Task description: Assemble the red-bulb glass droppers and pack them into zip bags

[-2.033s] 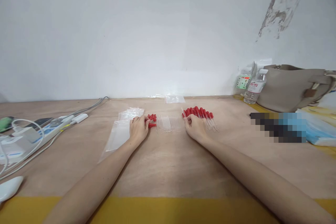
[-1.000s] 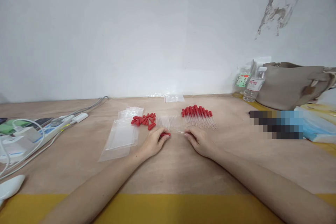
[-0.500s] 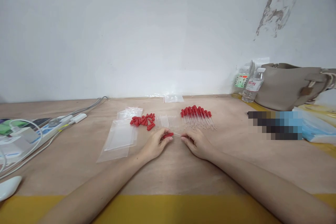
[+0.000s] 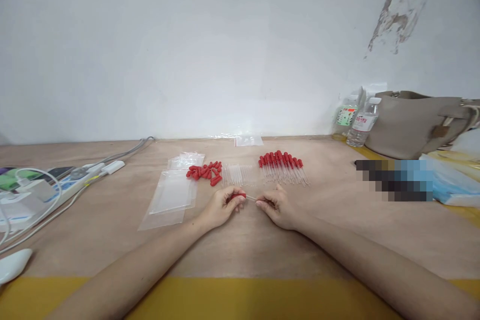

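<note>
My left hand (image 4: 224,206) is closed on a red rubber dropper bulb (image 4: 241,195). Facing it, my right hand (image 4: 278,207) pinches a thin clear dropper tube (image 4: 251,198) whose far end meets the bulb; how deep it sits I cannot tell. Beyond the left hand lies a heap of loose red bulbs (image 4: 204,172). A row of loose clear tubes (image 4: 238,174) lies straight ahead. Several red-topped droppers (image 4: 281,162), bulbs toward the wall, lie in a bunch beyond my right hand.
Clear plastic bags (image 4: 171,192) lie left of the bulbs, another bag (image 4: 249,141) by the wall. A power strip (image 4: 69,186) with cables is at far left. Plastic bottles (image 4: 363,122) and a taupe handbag (image 4: 408,122) stand at back right.
The tube and bulb have come together between my fingers, and my right hand has shifted slightly left and nearer to me. The heaps on the table look unchanged.
</note>
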### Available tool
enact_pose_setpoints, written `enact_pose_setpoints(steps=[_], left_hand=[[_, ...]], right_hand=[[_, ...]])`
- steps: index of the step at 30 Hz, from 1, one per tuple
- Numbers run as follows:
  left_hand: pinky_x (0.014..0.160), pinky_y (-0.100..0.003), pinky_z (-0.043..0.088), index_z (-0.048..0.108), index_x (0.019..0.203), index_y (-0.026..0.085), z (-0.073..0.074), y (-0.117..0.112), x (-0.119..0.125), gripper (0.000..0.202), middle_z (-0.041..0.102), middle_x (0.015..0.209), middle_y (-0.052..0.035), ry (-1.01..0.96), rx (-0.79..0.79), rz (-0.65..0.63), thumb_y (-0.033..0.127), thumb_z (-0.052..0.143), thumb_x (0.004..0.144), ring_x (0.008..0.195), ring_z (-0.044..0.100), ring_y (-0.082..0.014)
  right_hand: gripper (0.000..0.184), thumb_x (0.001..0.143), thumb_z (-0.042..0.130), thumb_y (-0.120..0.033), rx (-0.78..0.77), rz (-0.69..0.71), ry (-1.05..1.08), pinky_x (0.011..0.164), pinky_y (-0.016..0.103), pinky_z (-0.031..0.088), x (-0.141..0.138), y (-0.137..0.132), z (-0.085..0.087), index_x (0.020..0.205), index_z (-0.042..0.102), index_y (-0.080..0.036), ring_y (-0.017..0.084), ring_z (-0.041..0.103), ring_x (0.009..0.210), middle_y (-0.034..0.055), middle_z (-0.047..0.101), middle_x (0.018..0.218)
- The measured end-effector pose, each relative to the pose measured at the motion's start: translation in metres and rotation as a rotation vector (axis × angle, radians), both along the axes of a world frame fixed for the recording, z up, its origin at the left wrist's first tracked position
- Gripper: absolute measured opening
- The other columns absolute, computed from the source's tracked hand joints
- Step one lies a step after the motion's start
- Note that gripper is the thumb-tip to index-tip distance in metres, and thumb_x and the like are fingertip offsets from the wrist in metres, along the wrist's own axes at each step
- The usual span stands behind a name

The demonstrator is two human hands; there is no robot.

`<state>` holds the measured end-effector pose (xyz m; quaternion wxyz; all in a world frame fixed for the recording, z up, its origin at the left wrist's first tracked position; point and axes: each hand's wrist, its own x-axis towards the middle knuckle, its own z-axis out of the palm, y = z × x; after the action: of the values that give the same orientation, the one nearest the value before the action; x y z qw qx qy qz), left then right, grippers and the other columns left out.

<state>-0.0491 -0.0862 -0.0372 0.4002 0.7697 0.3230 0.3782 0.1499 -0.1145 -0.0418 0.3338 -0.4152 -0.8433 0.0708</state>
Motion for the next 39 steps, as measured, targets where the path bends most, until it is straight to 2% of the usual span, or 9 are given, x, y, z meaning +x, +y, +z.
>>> enact_pose_setpoints(steps=[4,7,10,17,22,28,32,35,39], left_hand=[[0.052,-0.021,0.043,0.056,0.084,0.015,0.002,-0.004,-0.001,0.019,0.054,0.063,0.0012,0.134,0.016,-0.023,0.032,0.047,0.081,0.055,0.051,-0.0094],[0.053,-0.021,0.042,0.057,0.085,0.016,0.005,-0.007,-0.001,0.019,0.057,0.067,0.0004,0.232,0.107,0.004,0.032,0.047,0.081,0.058,0.052,-0.0104],[0.057,-0.022,0.042,0.058,0.086,0.017,0.008,-0.008,-0.002,0.018,0.059,0.071,-0.0004,0.285,0.201,0.02,0.03,0.048,0.081,0.062,0.053,-0.0116],[0.06,-0.023,0.044,0.057,0.086,0.016,0.006,-0.009,-0.002,0.017,0.062,0.077,-0.0031,0.3,0.263,0.012,0.029,0.048,0.08,0.068,0.056,-0.0134],[0.061,-0.023,0.044,0.058,0.088,0.015,0.008,-0.009,-0.003,0.018,0.062,0.077,-0.0035,0.328,0.329,-0.001,0.028,0.047,0.081,0.069,0.056,-0.0136],[0.062,-0.023,0.044,0.057,0.086,0.016,0.012,-0.008,0.0,0.016,0.06,0.075,-0.0024,0.321,0.398,0.021,0.026,0.046,0.082,0.067,0.054,-0.0129],[0.068,-0.026,0.045,0.053,0.096,0.017,0.014,0.0,-0.007,0.019,0.056,0.09,-0.0052,0.273,0.499,0.102,0.026,0.05,0.08,0.078,0.054,-0.0149],[0.062,-0.025,0.045,0.049,0.103,0.017,0.011,0.008,-0.017,0.027,0.053,0.088,-0.0048,0.297,0.503,0.201,0.028,0.051,0.079,0.073,0.052,-0.0145],[0.061,-0.025,0.044,0.053,0.094,0.017,0.005,0.016,-0.024,0.018,0.05,0.082,-0.0025,0.381,0.475,0.183,0.026,0.05,0.078,0.064,0.05,-0.0115]], right_hand=[[0.028,0.086,0.036,-0.026,0.061,0.001,-0.183,0.071,0.031,0.025,0.007,0.0,0.006,0.083,0.063,-0.02,0.011,0.048,0.055,0.0012,0.064,0.067],[0.028,0.086,0.035,-0.024,0.151,-0.037,-0.273,0.069,0.031,0.022,0.006,-0.001,0.008,0.085,0.063,-0.02,0.012,0.048,0.057,0.0027,0.064,0.07],[0.028,0.086,0.034,-0.022,0.189,-0.057,-0.294,0.067,0.03,0.021,0.002,-0.002,0.007,0.081,0.062,-0.018,0.011,0.046,0.055,0.0023,0.063,0.066],[0.03,0.086,0.032,-0.022,0.192,-0.049,-0.292,0.066,0.029,0.021,-0.007,0.001,0.003,0.067,0.056,-0.016,0.01,0.041,0.051,0.0012,0.059,0.059],[0.03,0.087,0.032,-0.022,0.13,-0.009,-0.287,0.067,0.029,0.023,-0.009,0.003,0.005,0.068,0.055,-0.016,0.01,0.041,0.052,0.0003,0.059,0.062],[0.028,0.088,0.031,-0.025,0.022,0.006,-0.255,0.068,0.028,0.03,-0.009,-0.003,0.019,0.076,0.055,-0.018,0.014,0.05,0.068,0.0025,0.059,0.069],[0.025,0.087,0.031,-0.024,-0.046,0.012,-0.171,0.067,0.026,0.035,-0.001,-0.001,0.024,0.084,0.055,-0.017,0.015,0.052,0.074,0.0048,0.06,0.08],[0.021,0.083,0.036,-0.023,-0.12,-0.145,-0.036,0.065,0.024,0.037,0.014,0.015,0.026,0.085,0.056,-0.017,0.014,0.054,0.072,0.0043,0.062,0.082],[0.018,0.075,0.045,-0.029,-0.283,-0.49,0.091,0.058,0.022,0.037,0.034,0.05,0.038,0.07,0.059,-0.017,0.014,0.056,0.064,0.0031,0.063,0.07]])
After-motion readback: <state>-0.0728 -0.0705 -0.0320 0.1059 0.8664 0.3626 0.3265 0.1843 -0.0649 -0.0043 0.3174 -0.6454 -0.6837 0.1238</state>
